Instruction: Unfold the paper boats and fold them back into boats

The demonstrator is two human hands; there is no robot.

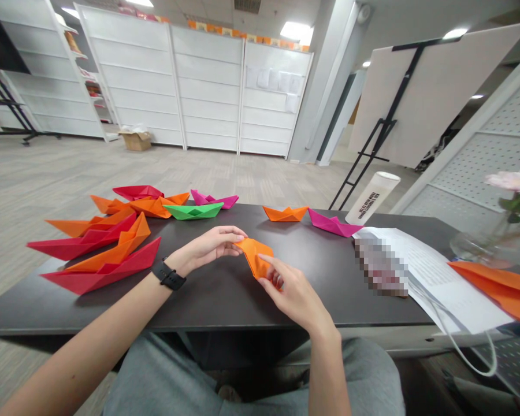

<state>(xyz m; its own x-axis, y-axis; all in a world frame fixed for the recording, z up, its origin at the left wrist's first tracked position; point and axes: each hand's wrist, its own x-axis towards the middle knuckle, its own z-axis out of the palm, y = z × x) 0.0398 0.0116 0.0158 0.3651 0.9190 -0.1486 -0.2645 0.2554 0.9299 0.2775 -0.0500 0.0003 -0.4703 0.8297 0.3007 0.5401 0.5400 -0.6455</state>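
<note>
Between my two hands, above the dark table, is a partly folded piece of orange paper (255, 254). My left hand (214, 245), with a black watch on its wrist, pinches the paper's upper left corner between thumb and fingers. On the lower right side my right hand (292, 289) grips the same paper, its thumb in front and some fingertips hidden behind. Left of my left hand lie several folded paper boats, among them a red boat (101, 268) and an orange boat (117, 245). A green paper boat (193, 211) sits just beyond my left hand.
Toward the back stand an orange boat (285, 214) and a magenta boat (333, 222), beside a white cylinder (371, 196). To the right are printed sheets (450, 289), a pixelated item (380, 267), a white cable (468, 352), a glass vase (472, 245) and orange paper (502, 289).
</note>
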